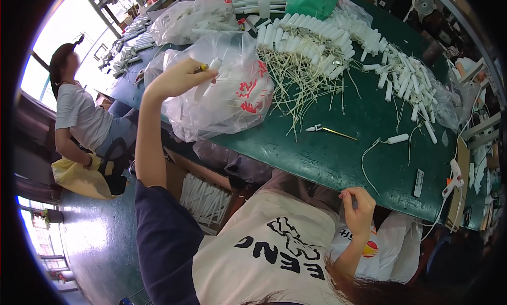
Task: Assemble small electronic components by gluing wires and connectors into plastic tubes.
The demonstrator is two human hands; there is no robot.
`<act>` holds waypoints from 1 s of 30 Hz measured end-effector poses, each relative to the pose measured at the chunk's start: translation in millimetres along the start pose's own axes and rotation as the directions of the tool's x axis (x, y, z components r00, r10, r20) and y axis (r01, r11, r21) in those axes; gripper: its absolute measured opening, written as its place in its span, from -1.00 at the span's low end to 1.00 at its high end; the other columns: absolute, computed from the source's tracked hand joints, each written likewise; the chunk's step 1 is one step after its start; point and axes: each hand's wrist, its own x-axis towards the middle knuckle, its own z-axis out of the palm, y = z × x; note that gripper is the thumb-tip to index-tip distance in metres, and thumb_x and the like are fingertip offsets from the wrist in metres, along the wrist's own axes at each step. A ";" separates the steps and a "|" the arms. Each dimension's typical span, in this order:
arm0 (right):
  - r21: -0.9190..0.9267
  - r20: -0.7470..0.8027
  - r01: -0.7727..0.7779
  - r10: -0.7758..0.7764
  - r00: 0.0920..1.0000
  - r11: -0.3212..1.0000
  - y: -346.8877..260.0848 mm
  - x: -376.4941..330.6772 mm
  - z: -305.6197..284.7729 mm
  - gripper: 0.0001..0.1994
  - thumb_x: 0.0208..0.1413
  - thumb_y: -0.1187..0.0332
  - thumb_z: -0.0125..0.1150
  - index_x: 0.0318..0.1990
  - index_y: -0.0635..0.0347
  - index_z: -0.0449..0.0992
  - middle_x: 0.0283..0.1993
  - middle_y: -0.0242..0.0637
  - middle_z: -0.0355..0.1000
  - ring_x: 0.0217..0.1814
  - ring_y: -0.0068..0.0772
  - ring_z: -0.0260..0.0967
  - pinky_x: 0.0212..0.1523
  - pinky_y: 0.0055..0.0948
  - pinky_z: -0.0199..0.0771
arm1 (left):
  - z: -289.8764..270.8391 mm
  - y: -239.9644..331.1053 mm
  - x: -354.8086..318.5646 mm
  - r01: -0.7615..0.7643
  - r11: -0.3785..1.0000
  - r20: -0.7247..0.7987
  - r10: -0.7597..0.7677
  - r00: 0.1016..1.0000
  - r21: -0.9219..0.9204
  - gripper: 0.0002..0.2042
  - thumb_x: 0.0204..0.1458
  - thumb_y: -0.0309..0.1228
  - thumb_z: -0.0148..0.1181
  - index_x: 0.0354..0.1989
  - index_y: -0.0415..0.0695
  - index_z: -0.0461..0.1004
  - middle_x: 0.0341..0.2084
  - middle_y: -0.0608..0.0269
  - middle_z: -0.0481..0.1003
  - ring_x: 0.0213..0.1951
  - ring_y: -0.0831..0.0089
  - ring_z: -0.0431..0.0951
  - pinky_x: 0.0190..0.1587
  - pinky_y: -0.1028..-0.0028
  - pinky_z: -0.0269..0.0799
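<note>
My left hand (182,79) is raised over a clear plastic bag with red print (222,107) at the table's left side. Its fingers close round a slim white tube (216,64), and a small yellow and black piece (201,68) shows at the fingers. The bag holds whitish pieces, blurred by the plastic. At the table's front edge my right hand (359,209) has its fingers curled together; whatever they may hold is hidden. Beyond it on the green table (296,157) lie a thin brass-coloured rod with a white tip (332,131) and a white tube with a cord (397,139).
White tubes with pale wires (311,46) are heaped at the back, and more tubes (406,83) spread to the right. A white power strip (453,179) hangs at the right edge. Below the table stands a carton of white sticks (203,199). Another person (84,115) sits at left.
</note>
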 end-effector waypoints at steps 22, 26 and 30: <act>-0.036 -0.006 -0.058 0.057 0.998 0.998 4.6 -6.1 -8.6 -0.93 0.01 0.54 0.14 -0.48 0.34 0.44 -0.52 -0.22 0.44 -0.49 -0.31 0.39 -0.43 -0.45 0.32 | 39.2 -7.8 49.5 0.157 0.636 -0.214 0.013 0.977 0.756 -0.82 -0.09 -0.36 0.14 -0.45 -0.25 0.54 -0.48 -0.06 0.52 -0.36 0.04 0.54 -0.31 0.19 0.42; -0.043 0.002 -0.059 0.059 0.998 0.997 5.2 -4.8 -8.5 -0.93 0.01 0.54 0.14 -0.47 0.34 0.45 -0.52 -0.22 0.44 -0.49 -0.31 0.39 -0.43 -0.45 0.32 | 40.8 9.2 46.5 0.106 0.757 -0.166 0.003 0.986 0.645 -0.84 -0.17 -0.48 0.12 -0.39 -0.23 0.54 -0.41 -0.11 0.50 -0.28 -0.02 0.51 -0.21 0.19 0.40; -0.043 -0.003 -0.058 0.058 0.998 0.997 5.8 -5.9 -8.8 -0.94 0.01 0.54 0.14 -0.47 0.33 0.45 -0.52 -0.22 0.44 -0.49 -0.31 0.40 -0.43 -0.45 0.33 | 42.9 20.8 42.4 0.008 0.873 -0.109 0.052 0.993 0.488 -0.85 -0.17 -0.49 0.08 -0.43 -0.23 0.54 -0.42 -0.13 0.51 -0.28 -0.08 0.51 -0.19 0.14 0.41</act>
